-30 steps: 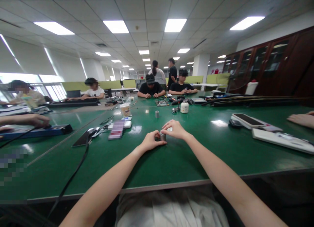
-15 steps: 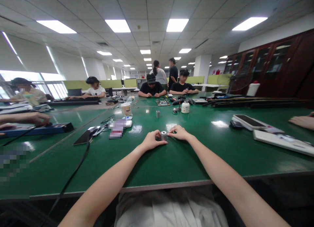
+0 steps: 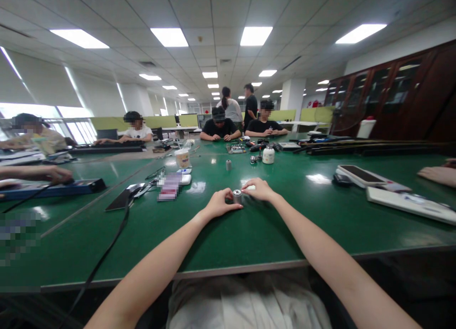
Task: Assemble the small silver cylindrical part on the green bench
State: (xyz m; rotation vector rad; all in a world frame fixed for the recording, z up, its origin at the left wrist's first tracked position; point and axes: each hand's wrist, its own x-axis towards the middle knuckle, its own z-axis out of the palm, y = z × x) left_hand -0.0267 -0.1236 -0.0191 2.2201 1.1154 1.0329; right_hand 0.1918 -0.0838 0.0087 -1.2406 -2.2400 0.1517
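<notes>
A small grey metal cylinder [image 3: 237,197] stands upright on the green table [image 3: 270,239], with dark openings in its round top. My left hand [image 3: 220,203] is curled about its left side, thumb in front and fingers behind. Just to the right, my right hand [image 3: 261,190] hovers with thumb and fingertips drawn together by the cylinder's top edge; whatever they pinch, if anything, is too small to make out. Farther back stands a second, similar metal cylinder [image 3: 228,165].
To the left lie a blurred pack [image 3: 170,185], a dark flat device [image 3: 121,198] with cables and a cup [image 3: 183,158]. A white jar [image 3: 268,155] stands behind. White-edged devices [image 3: 409,204] lie right. Several people sit around the table, and a co-worker's hand [image 3: 440,173] rests far right.
My right hand has risen slightly, its fingertips shifting from the cylinder's right side to near its top edge. The left hand keeps its hold. The whole view has shifted slightly.
</notes>
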